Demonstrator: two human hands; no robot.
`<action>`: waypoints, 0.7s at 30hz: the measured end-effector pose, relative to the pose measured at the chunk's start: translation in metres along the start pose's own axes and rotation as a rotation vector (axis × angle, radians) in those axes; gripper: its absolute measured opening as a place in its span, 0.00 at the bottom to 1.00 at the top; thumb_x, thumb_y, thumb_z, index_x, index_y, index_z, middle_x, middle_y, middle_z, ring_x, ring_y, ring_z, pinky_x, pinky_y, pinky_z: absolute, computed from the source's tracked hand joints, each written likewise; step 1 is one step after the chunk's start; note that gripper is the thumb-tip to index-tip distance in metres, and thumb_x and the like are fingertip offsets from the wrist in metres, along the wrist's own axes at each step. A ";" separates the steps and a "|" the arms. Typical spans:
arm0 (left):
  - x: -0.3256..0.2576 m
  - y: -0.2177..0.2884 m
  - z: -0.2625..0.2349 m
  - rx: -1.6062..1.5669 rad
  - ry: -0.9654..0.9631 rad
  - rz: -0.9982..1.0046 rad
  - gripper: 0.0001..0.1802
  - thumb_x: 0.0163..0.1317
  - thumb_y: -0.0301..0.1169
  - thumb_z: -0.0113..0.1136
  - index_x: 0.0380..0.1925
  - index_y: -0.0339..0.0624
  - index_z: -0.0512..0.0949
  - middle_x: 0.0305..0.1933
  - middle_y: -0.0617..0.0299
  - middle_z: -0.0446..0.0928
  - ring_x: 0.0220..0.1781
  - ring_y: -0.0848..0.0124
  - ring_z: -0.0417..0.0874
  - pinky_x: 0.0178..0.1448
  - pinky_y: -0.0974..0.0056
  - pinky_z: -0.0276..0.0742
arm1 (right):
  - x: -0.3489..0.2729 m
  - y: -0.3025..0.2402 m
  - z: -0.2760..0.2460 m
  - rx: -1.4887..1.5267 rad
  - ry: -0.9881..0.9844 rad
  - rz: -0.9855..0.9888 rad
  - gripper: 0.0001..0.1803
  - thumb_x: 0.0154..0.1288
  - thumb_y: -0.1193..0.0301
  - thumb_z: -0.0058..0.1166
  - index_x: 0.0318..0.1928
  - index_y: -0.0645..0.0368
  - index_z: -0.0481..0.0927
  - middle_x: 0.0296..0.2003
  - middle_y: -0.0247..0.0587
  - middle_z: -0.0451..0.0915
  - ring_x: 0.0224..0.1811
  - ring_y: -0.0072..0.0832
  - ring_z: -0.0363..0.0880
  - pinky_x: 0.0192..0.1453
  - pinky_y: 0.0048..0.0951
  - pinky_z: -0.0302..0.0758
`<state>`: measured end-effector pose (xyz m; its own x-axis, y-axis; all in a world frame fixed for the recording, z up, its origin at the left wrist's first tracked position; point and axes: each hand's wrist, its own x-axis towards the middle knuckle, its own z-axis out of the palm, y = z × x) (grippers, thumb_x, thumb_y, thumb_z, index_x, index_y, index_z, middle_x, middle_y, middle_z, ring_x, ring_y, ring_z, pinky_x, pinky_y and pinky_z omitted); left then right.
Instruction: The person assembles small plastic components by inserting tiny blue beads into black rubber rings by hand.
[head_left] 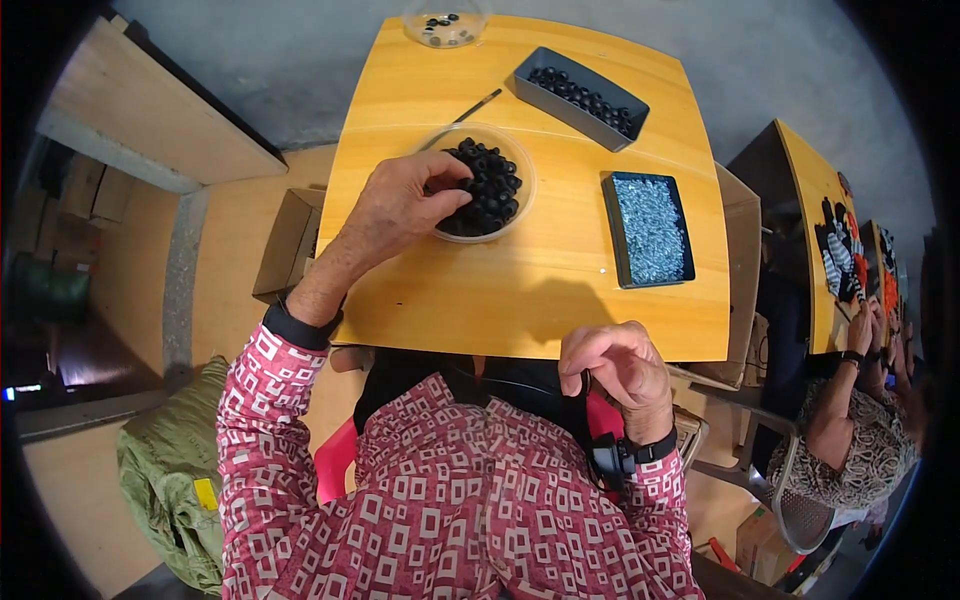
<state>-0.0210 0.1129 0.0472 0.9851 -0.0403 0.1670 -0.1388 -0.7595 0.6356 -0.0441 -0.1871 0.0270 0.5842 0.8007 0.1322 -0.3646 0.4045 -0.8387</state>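
Left hand (398, 203) at black pieces (492, 186) in clear bowl (530, 178)

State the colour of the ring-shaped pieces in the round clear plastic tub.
The ring-shaped pieces are black, clearest in the head view.

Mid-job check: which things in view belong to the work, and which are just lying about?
Likely in the job:
left hand, fingers among black rings in the clear bowl
right hand, at the table's near edge
grey tray of black pieces
dark tray of silvery pieces

Probably just lying about:
thin dark rod, untouched
green fabric bundle
cardboard box left of the table
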 end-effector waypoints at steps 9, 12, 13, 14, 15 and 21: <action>-0.045 0.038 0.026 -1.190 -0.178 -0.304 0.12 0.61 0.27 0.58 0.44 0.39 0.78 0.37 0.62 0.80 0.39 0.74 0.81 0.47 0.69 0.76 | 0.035 -0.008 0.028 -0.800 0.337 -0.140 0.19 0.50 0.78 0.62 0.46 0.65 0.79 0.35 0.42 0.78 0.37 0.32 0.77 0.42 0.28 0.74; -0.068 0.050 0.038 -1.346 -0.277 -0.375 0.11 0.63 0.28 0.57 0.44 0.37 0.78 0.37 0.62 0.80 0.39 0.75 0.80 0.48 0.70 0.77 | 0.050 -0.009 0.041 -1.300 0.242 -0.391 0.22 0.42 0.80 0.67 0.43 0.64 0.81 0.34 0.43 0.77 0.35 0.36 0.76 0.39 0.30 0.73; -0.072 0.053 0.039 -1.376 -0.302 -0.418 0.12 0.63 0.30 0.58 0.44 0.36 0.77 0.38 0.63 0.79 0.40 0.76 0.80 0.48 0.71 0.76 | 0.050 -0.007 0.041 -1.339 0.224 -0.414 0.20 0.42 0.80 0.66 0.42 0.64 0.81 0.34 0.43 0.76 0.35 0.36 0.75 0.38 0.30 0.73; -0.076 0.055 0.039 -1.406 -0.327 -0.461 0.13 0.64 0.32 0.58 0.45 0.36 0.77 0.39 0.63 0.79 0.40 0.77 0.79 0.47 0.73 0.75 | 0.049 -0.005 0.042 -1.378 0.205 -0.437 0.19 0.43 0.80 0.66 0.41 0.64 0.81 0.33 0.42 0.76 0.34 0.36 0.75 0.38 0.31 0.73; -0.078 0.057 0.041 -1.412 -0.330 -0.483 0.13 0.64 0.32 0.58 0.44 0.36 0.77 0.39 0.64 0.78 0.40 0.79 0.78 0.47 0.73 0.75 | 0.047 -0.002 0.040 -1.377 0.212 -0.444 0.17 0.44 0.81 0.65 0.40 0.64 0.81 0.34 0.42 0.76 0.34 0.36 0.75 0.37 0.31 0.73; -0.088 0.050 0.047 -1.427 -0.183 -0.490 0.14 0.64 0.32 0.58 0.46 0.36 0.77 0.39 0.64 0.78 0.40 0.80 0.78 0.47 0.74 0.75 | 0.052 0.005 0.046 -1.410 0.187 -0.421 0.16 0.44 0.79 0.66 0.38 0.64 0.81 0.35 0.42 0.76 0.34 0.36 0.75 0.37 0.31 0.73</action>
<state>-0.1096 0.0477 0.0287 0.9454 -0.1377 -0.2955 0.3230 0.5186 0.7916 -0.0487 -0.1234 0.0542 0.5884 0.6246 0.5135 0.7744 -0.2525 -0.5802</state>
